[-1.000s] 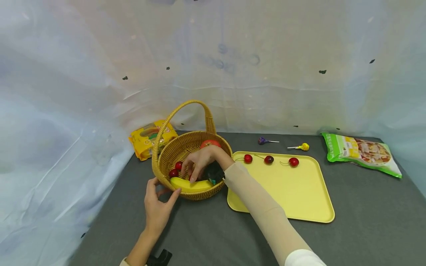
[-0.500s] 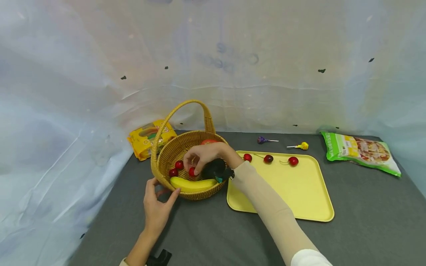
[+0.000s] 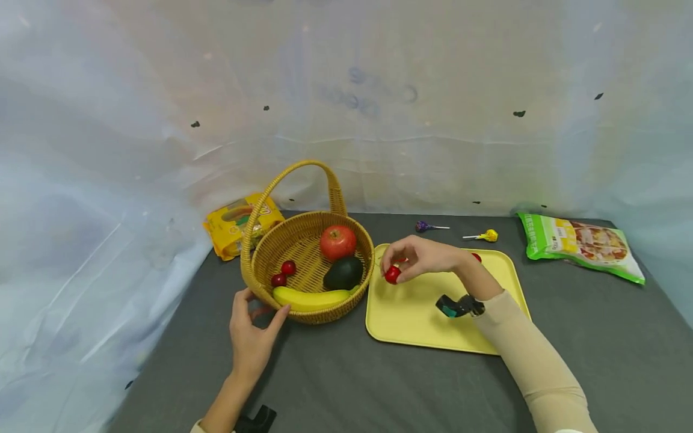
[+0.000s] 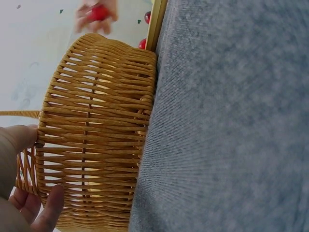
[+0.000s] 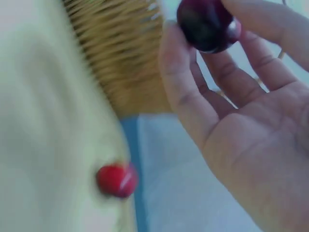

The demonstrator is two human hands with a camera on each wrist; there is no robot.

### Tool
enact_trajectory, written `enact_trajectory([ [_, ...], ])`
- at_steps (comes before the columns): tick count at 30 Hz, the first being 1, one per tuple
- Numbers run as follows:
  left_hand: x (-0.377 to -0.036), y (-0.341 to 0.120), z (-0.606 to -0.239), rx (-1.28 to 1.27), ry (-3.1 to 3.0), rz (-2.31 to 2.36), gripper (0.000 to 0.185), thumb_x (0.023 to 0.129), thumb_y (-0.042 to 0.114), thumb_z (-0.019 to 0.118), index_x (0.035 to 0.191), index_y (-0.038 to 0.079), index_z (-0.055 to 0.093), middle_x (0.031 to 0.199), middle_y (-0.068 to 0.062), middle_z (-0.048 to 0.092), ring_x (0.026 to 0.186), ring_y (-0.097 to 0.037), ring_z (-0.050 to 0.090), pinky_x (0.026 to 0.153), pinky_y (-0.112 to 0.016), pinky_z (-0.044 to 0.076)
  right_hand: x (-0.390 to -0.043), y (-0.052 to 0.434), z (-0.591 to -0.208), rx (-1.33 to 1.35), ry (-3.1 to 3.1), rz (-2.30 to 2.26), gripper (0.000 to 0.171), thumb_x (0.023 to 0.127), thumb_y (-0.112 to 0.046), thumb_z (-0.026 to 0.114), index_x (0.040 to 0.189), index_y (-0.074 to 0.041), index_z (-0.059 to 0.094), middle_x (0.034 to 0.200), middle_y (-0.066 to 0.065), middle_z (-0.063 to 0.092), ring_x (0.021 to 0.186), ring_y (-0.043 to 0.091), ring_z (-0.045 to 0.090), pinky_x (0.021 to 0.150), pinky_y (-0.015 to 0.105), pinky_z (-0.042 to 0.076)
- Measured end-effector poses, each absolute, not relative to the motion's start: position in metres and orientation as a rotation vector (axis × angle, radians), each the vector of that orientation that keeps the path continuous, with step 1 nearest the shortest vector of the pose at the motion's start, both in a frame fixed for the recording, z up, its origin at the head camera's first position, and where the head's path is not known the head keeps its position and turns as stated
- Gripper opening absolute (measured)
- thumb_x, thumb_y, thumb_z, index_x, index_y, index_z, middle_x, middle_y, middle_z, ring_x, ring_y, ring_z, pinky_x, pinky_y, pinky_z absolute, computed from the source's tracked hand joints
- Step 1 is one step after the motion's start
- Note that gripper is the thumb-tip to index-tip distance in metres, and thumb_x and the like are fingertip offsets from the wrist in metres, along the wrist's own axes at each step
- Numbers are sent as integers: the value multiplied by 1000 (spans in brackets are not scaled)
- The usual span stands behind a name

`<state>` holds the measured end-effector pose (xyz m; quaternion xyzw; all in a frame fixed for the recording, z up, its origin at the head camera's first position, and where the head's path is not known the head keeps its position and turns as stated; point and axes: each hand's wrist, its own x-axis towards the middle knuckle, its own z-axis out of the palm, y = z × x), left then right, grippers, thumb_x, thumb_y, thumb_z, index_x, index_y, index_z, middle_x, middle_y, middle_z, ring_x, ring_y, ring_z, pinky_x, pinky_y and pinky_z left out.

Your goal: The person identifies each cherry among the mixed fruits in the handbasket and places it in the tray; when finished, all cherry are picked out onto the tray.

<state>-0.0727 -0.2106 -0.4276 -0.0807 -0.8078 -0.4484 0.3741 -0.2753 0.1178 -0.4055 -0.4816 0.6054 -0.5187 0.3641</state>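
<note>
Pinching: right hand holds a red cherry between thumb and fingers, just above the near-left part of the yellow tray, to the right of the wicker basket
Cherry and fingers: the fruit sits at the fingertips, on the basket side of the palm; round, so no long axis; the tray lies directly beneath it
Nearer hand: the right one has the cherry; the left is on the far side of the basket from it
Left hand: left hand rests on the basket's near-left wall, thumb and fingers spread against the weave, not curled round it
Basket holds: two cherries, one banana, one avocado, one red apple
Tray: right of the basket and nearly touching it; one cherry peeks out behind the right wrist, others cannot be counted because the hand hides them
Behind the tray: two lollipops on the table
Packets: one yellow behind the basket, one green far right of the tray
</note>
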Motion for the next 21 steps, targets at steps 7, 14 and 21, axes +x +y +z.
enact_trajectory([
  [7,-73,-211,-427,-224,-2055,-1133,58,66,-23,81,117,-15,53,104,-28,54,99,-19,54,73,-19,55,-270,143,-432,-1102,1811,-1256,31,88,0,75,113,11,62,108,17,64,99,33,61,80,33,59],
  [14,-73,-211,-429,-200,-2073,-1165,57,69,-20,80,119,-14,53,107,-29,53,103,-17,52,74,-20,55,-269,132,-439,-1108,1960,-1134,27,85,0,77,111,4,69,104,9,69,96,26,61,84,32,57],
  [21,-73,-211,-431,-181,-2087,-1166,57,70,-19,80,119,-14,53,108,-24,53,104,-15,52,75,-19,54,-266,127,-444,-1177,2004,-1107,26,85,-1,77,110,4,70,103,9,70,91,24,62,82,33,57],
])
